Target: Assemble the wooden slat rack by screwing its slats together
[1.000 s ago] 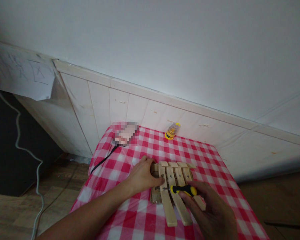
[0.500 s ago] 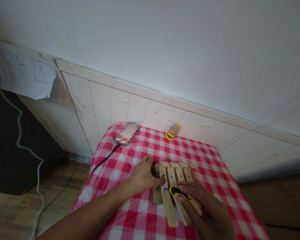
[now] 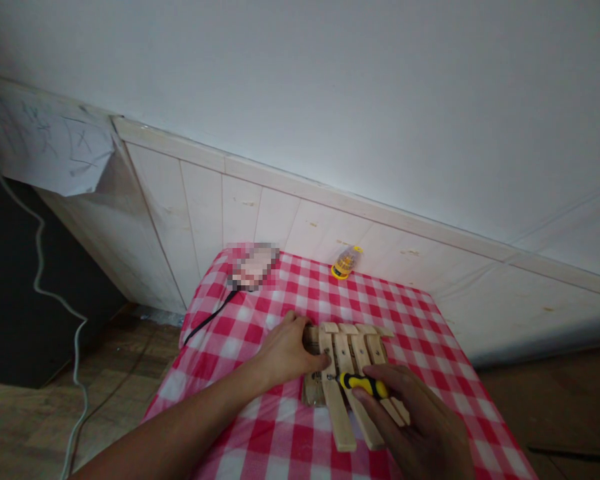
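My left hand (image 3: 296,348) grips the left edge of a slatted wooden piece (image 3: 339,415), its thumb on the leftmost slat. Several pale slats lie side by side over a darker wooden block (image 3: 314,392), with small dark screws or holes along them. Between the fingers and thumb of my right hand (image 3: 415,413) is a yellow and black screwdriver (image 3: 364,385). The screwdriver points left, its tip at the dark spot on the leftmost slat. My right hand hides part of the slats on the right.
A red and white checked cloth (image 3: 260,427) covers the table. Near the wall stands a clear bottle-shaped case with a yellow base (image 3: 347,263). A blurred-out object with a black cable (image 3: 213,317) lies at the back left. A white cord (image 3: 77,360) hangs at left.
My right hand has shifted its fingers slightly to the right on the screwdriver, so more of the yellow handle shows. My left hand and the wooden piece stay nearly still.
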`<state>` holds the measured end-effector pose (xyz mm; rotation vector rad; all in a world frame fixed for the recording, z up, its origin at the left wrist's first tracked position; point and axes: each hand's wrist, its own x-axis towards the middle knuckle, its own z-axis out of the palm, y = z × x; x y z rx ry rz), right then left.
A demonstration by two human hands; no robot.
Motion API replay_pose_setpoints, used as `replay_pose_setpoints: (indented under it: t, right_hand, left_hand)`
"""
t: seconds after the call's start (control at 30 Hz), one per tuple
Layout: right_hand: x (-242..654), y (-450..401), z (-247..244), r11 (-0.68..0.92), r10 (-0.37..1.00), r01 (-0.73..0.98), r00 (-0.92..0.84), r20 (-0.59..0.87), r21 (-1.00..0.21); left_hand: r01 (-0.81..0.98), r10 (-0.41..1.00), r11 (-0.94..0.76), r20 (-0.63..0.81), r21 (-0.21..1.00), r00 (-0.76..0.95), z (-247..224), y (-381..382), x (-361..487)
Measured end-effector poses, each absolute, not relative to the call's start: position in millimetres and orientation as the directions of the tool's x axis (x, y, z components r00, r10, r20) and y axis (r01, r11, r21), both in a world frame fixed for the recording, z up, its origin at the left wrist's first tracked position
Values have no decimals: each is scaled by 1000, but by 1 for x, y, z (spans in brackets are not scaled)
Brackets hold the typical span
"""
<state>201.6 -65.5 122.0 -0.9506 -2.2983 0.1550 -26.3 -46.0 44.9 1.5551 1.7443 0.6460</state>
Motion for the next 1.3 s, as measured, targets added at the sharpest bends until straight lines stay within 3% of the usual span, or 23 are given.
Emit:
replay_pose_setpoints:
  t: [0.2,0.47,0.6,0.8,1.03,1.3]
  right_hand:
    - [201,-61,118,707,691,600,-476,544,-373]
    - [194,-60,123,771,636,451,-516,574,-449]
    - [195,-63,127,783,616,476,-509,601,-399]
    - [208,-70,127,740,672,531,-598,437,-412]
    - [211,-68,123,713,700,582,-564,438,-391]
    - [200,-68,114,511,855,645,-317,409,-568]
  left_hand:
    - [649,984,151,-176,746,-27,47,-46,-26]
    - [646,983,161,-181,746,-36,49,-47,-27]
    - [636,984,160,-176,755,-38,50,-47,-26]
    - [648,984,154,-176,746,-32,47,-46,-26]
    - [651,982,165,-188,741,-36,50,-46,-26]
    - [649,982,164,-188,743,-33,51,-46,-26]
